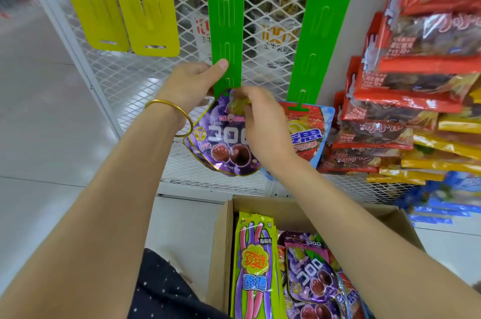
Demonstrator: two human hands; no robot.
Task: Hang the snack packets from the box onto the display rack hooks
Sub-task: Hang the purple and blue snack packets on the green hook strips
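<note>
My left hand [194, 82], with a gold bangle on its wrist, pinches the bottom end of the left green hanging strip [226, 32], thumb on its front. My right hand [260, 121] grips the top of a purple grape gummy packet [218, 141] and holds it against the strip's lowest tab. A red and blue packet [308, 131] hangs from the bottom hook of the right green strip [316, 43]. The open cardboard box [223, 235] below holds more purple packets [311, 277] and long green sour-candy packets [253, 266].
Two yellow strips [117, 4] hang bare at the upper left on a white wire mesh panel [125, 79]. Stacked red, yellow and blue packets [406, 100] fill the rack at right. Pale tiled floor [39, 123] lies to the left.
</note>
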